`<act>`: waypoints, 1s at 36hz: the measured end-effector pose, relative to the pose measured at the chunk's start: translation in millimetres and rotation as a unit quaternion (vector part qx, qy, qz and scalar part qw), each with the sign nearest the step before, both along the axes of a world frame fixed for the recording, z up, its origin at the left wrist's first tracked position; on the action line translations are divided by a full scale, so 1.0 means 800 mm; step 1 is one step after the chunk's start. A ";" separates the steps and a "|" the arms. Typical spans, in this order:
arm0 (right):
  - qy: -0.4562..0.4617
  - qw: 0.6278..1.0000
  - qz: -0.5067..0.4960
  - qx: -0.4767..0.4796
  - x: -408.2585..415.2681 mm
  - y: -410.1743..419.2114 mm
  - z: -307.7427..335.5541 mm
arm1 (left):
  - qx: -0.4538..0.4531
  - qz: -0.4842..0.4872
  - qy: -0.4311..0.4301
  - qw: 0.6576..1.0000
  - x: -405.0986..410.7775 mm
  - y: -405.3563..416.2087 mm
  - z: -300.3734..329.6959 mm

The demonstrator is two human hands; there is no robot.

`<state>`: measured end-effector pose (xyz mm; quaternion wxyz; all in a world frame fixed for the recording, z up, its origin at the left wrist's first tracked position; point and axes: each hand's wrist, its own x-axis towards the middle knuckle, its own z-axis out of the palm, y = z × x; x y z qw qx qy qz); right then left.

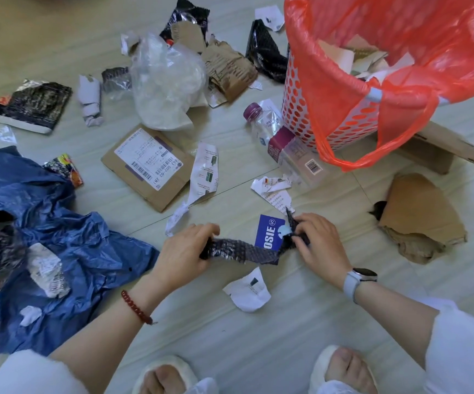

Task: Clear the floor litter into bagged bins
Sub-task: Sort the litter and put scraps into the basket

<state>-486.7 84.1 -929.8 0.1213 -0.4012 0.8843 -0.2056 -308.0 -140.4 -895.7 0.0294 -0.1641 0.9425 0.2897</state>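
Note:
A strip of black bubble wrap (241, 251) is stretched low over the floor between both hands. My left hand (186, 251) grips its left end and my right hand (316, 240) pinches its right end. Under the strip lies a blue card (268, 231) with white letters. A white perforated bin lined with a red bag (352, 89) stands at the upper right, with paper and cardboard scraps inside. Litter covers the floor: a labelled cardboard piece (147, 166), a clear plastic bag (167, 81), an empty bottle (261, 123) with a purple cap.
A crumpled blue plastic bag (59, 243) lies at the left. Torn brown cardboard (420, 220) sits at the right and a flat box (443, 149) behind the bin. White paper scraps (248, 291) lie by my wrists. My slippered feet (341, 368) are at the bottom edge.

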 end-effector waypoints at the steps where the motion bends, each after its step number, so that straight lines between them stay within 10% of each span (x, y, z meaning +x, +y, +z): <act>1: -0.012 0.999 -0.023 -0.021 0.001 -0.004 0.005 | 0.033 0.029 -0.015 0.999 -0.004 0.001 0.004; 7: -0.286 0.923 -0.223 -0.126 0.014 -0.059 0.051 | 0.176 0.162 -0.114 0.964 -0.038 0.003 0.020; 13: -0.291 0.912 -0.271 -0.103 0.028 -0.093 0.077 | 0.477 0.359 -0.170 0.784 -0.058 0.018 0.046; 20: -0.147 0.974 -0.118 -0.123 0.047 -0.109 0.095 | 0.641 0.397 -0.124 0.645 -0.066 0.037 0.058; 27: -0.207 0.969 0.057 -0.120 0.061 -0.103 0.092 | 0.795 0.371 -0.085 0.472 -0.066 0.024 0.069; 33: -0.256 0.963 0.024 -0.080 0.063 -0.104 0.093 | 0.820 0.368 -0.007 0.440 -0.061 0.020 0.070; 36: -0.283 0.955 0.007 -0.087 0.063 -0.111 0.099 | 0.790 0.338 -0.002 0.511 -0.066 0.024 0.074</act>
